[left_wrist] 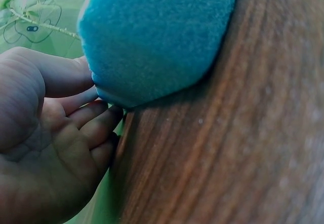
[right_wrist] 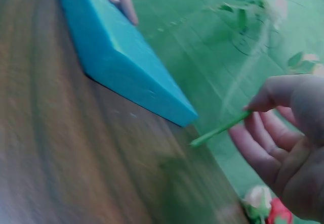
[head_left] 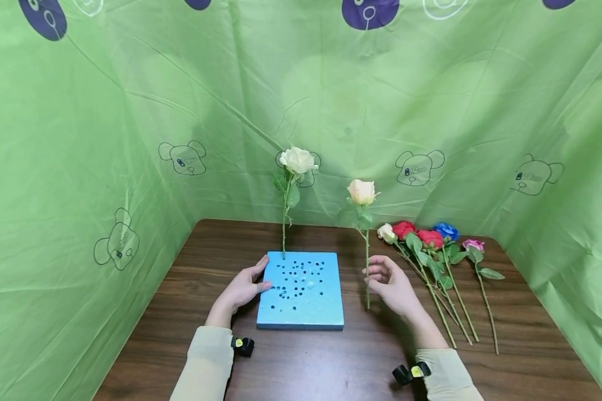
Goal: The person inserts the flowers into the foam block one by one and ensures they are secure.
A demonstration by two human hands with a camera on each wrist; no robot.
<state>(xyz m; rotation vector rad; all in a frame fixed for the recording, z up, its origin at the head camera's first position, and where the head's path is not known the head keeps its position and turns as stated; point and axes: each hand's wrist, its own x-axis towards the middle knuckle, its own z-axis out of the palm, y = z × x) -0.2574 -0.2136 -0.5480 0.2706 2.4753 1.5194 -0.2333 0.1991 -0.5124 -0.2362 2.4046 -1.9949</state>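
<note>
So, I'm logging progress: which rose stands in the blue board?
The upright white rose at its far edge; the right hand holds the peach rose; others lie on the table.

Peach rose (head_left: 362, 192) upright, right of the blue board (head_left: 301, 317)! And it's flat, that hole-pocked board, white rose (head_left: 298, 160) standing in it

1 blue board (head_left: 306, 312) on 1 worktop (head_left: 291, 362); around that board, 1 standing white flower (head_left: 298, 160) at 12 o'clock, 1 peach flower (head_left: 362, 192) at 1 o'clock, and, with blooms around 2 o'clock, 1 smaller white flower (head_left: 387, 233), 2 red flowers (head_left: 430, 239), 1 blue flower (head_left: 446, 230) and 1 pink flower (head_left: 473, 245), making 7 flowers; 2 hands, 1 left hand (head_left: 243, 287) at 9 o'clock, 1 right hand (head_left: 393, 285) at 3 o'clock
</note>
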